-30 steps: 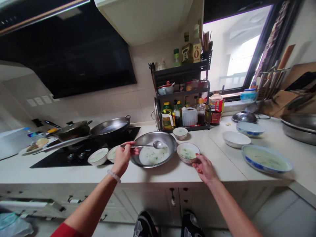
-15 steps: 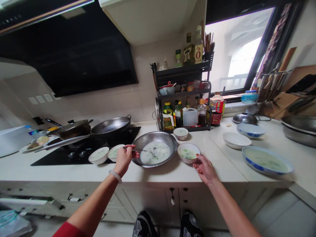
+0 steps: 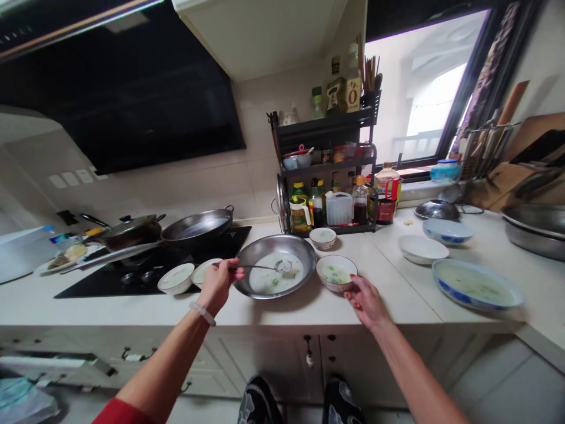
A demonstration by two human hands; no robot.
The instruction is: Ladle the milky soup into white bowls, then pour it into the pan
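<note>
One ladle (image 3: 283,267) partly inside left hand (image 3: 220,285)

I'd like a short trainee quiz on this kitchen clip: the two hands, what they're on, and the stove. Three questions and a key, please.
1. Which hand holds the ladle that extends over the steel basin?
2. What does the right hand touch?
a) a sauce bottle
b) a small bowl
c) a cupboard handle
3. Fill the gap: in the picture, the lidded pot stands to the ___ of the open pan.

Key:
1. The left hand
2. b
3. left
</note>
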